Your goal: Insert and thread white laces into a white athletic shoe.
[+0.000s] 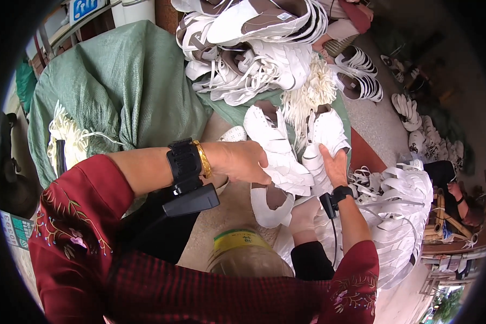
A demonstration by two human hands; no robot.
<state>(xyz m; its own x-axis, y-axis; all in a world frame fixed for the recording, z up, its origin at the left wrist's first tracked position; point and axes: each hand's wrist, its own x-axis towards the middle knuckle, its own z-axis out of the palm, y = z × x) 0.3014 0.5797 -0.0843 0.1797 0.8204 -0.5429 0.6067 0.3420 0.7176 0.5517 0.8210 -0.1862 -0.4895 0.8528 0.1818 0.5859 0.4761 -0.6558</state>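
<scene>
Two groups of white shoe uppers lie side by side in front of me. My left hand (242, 162) has its fingers curled at the near left edge of the left white shoe uppers (275, 148), apparently pinching it. My right hand (335, 164) grips the right white shoe upper (329, 129), thumb on top and fingers hidden underneath. Below my left fingertips rests another shoe upper (270, 213) with a brown lining. Cream shoelaces (310, 89) hang in a thick bundle just beyond both.
A large green sack (129, 81) stands at the left, with more laces (65, 135) on it. Stacked shoe uppers (254, 54) fill the far middle; another pile (397, 210) lies at my right. A yellow-banded cylindrical container (248, 254) stands close to me. Other people sit at the far right.
</scene>
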